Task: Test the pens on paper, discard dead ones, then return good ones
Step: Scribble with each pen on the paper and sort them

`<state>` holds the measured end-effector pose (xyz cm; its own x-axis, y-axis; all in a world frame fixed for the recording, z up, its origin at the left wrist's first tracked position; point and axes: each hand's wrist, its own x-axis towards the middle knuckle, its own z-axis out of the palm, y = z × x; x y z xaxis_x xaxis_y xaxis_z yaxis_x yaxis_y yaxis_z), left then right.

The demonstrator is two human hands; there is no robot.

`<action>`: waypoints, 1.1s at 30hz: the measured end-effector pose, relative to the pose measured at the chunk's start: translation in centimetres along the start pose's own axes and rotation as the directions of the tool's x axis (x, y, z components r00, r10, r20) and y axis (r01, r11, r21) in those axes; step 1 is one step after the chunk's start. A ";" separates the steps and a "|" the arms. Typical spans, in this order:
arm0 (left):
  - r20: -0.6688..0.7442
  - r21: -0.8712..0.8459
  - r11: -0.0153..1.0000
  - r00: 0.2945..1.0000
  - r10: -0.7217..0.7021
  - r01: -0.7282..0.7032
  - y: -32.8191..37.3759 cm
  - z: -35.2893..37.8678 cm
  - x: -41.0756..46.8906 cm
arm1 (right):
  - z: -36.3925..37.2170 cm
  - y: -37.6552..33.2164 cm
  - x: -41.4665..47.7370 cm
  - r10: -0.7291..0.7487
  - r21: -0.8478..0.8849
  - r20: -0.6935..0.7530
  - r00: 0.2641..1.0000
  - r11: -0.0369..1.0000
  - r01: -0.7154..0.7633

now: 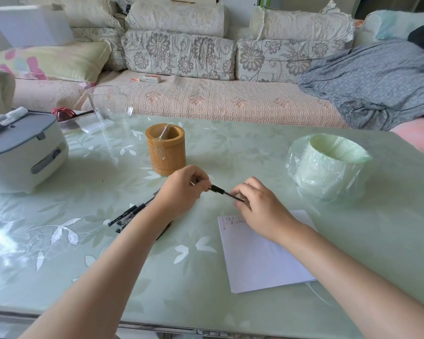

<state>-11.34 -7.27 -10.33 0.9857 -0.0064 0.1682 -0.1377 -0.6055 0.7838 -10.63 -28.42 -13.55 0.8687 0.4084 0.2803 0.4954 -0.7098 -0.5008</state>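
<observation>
Both hands are gripping one black pen [224, 192] mid-counter, left hand [181, 189] pinching its cap end, right hand [257, 206] holding the barrel above the paper [262, 255]

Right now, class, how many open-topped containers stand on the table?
3: a bamboo pen holder mid-table, a bag-lined bin at the right, a clear glass vessel far left; none seems hidden.

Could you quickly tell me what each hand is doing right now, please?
Left hand: pinches one end of a black pen.
Right hand: pinches the pen's other end.
</observation>
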 end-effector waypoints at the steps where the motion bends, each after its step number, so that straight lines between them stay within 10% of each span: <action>1: -0.004 -0.013 1.000 1.000 0.004 -0.004 -0.2 -0.1 0.2 | 0.1 -0.1 0.1 0.025 -0.002 -0.017 1.000 1.000 -0.025; 11: 0.084 0.412 0.906 0.986 -0.145 0.098 -4.1 -3.6 0.6 | 1.3 -1.4 8.3 0.308 -0.146 -0.088 0.947 0.937 -0.319; 23: 0.167 0.463 0.886 0.984 -0.060 -0.025 -4.9 -3.9 0.3 | 4.8 -0.9 14.0 0.443 -0.265 -0.054 0.895 0.858 -0.440; 33: 0.194 0.437 0.899 0.979 -0.066 -0.026 -4.8 -4.3 0.1 | 3.4 -4.0 11.0 -0.036 -0.248 0.030 0.999 0.968 0.042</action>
<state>-11.04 -0.90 -11.52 0.9926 -0.1210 -0.0029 -0.1075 -0.8920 0.4390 -3.10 -19.16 -11.32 0.8499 0.4503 0.2737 0.5173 -0.8121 -0.2701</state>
